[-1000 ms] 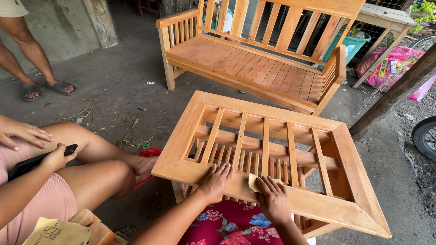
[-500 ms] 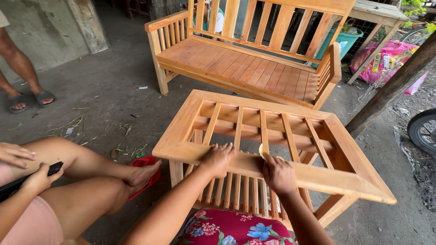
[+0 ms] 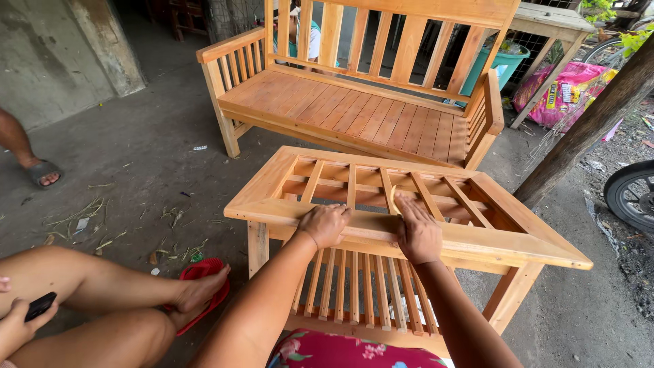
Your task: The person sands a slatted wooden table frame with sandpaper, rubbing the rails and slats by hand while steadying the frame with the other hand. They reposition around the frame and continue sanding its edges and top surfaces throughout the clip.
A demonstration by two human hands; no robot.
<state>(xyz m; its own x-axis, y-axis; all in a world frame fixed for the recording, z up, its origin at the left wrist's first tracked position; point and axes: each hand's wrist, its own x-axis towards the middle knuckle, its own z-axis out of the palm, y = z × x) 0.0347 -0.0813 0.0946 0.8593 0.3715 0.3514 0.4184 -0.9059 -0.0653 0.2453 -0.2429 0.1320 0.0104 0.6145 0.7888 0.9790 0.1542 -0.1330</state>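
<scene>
A low wooden table (image 3: 504,204) with a slatted open top stands right in front of me. My left hand (image 3: 325,223) rests curled on the near rail of its top. My right hand (image 3: 417,232) lies flat on the same rail, fingers reaching toward a slat, pressing a small yellowish piece of sandpaper (image 3: 395,200) against the wood. A lower slatted shelf (image 3: 354,289) shows under the top. My flowered garment (image 3: 354,351) is at the bottom edge.
A wooden slatted bench (image 3: 354,109) stands behind the table. Another person sits at the left with bare legs (image 3: 102,307), a red sandal (image 3: 204,272) and a dark phone (image 3: 39,305) in hand. A sandalled foot (image 3: 42,172), a tilted post (image 3: 586,123), a tyre (image 3: 630,194) and a teal bin (image 3: 501,63) surround us.
My view has shifted closer and lower over the table. Both hands have stayed on the near rail, with the right hand sliding forward toward the slats.
</scene>
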